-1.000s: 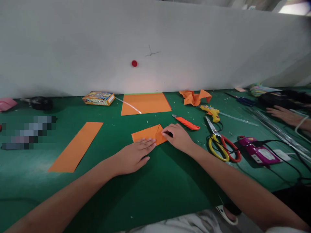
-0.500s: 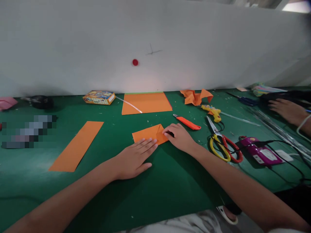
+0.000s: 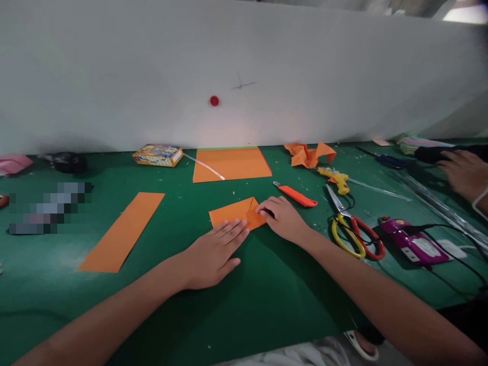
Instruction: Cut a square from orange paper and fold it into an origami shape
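A small sheet of orange paper [image 3: 229,212] lies on the green table in front of me, with a corner folded over at its right end. My left hand [image 3: 215,254] rests flat, its outstretched fingertips on the paper's lower edge. At the folded right end, my right hand [image 3: 282,216] has thumb and fingers bent together, pinching the paper's edge. Just beyond that hand lies an orange utility knife [image 3: 297,196]. A longer orange paper strip [image 3: 124,231] lies apart to the left.
Behind are a stack of orange paper [image 3: 232,165], a small box [image 3: 158,155] and crumpled orange paper [image 3: 309,155]. To the right lie a yellow glue gun [image 3: 334,180], scissors [image 3: 348,229] and a purple power strip [image 3: 414,241] with cables. Another person's hand [image 3: 467,173] is at far right.
The view has shifted slightly, so everything sits a little lower and to the right. Both my hands keep their places on the paper. The other person's hand has moved a little to the right.
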Demonstrator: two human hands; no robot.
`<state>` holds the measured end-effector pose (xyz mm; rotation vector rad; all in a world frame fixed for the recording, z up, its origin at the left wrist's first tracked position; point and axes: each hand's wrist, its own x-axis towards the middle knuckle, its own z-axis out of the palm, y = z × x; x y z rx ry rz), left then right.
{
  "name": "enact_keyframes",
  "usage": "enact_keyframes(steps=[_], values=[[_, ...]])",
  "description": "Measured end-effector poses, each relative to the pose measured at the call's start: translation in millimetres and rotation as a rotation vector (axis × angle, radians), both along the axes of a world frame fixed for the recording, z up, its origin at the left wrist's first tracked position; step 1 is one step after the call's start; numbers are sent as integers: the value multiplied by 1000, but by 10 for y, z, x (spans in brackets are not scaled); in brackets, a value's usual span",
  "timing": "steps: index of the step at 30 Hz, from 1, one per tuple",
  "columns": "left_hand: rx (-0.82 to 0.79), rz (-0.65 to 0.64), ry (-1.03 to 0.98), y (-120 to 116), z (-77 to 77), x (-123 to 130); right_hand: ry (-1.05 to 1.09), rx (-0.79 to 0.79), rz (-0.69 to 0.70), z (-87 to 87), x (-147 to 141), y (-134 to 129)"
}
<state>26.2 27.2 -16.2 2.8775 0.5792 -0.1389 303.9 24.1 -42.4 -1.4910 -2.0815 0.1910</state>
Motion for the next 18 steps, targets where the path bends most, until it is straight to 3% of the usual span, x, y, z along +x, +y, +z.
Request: enact_keyframes(steps=[13, 18], values=[[-36, 23, 0, -18, 52, 2, 16, -18, -16, 15, -25, 2], [-56, 28, -1, -13, 57, -5, -9, -12, -3, 100, -36, -59]])
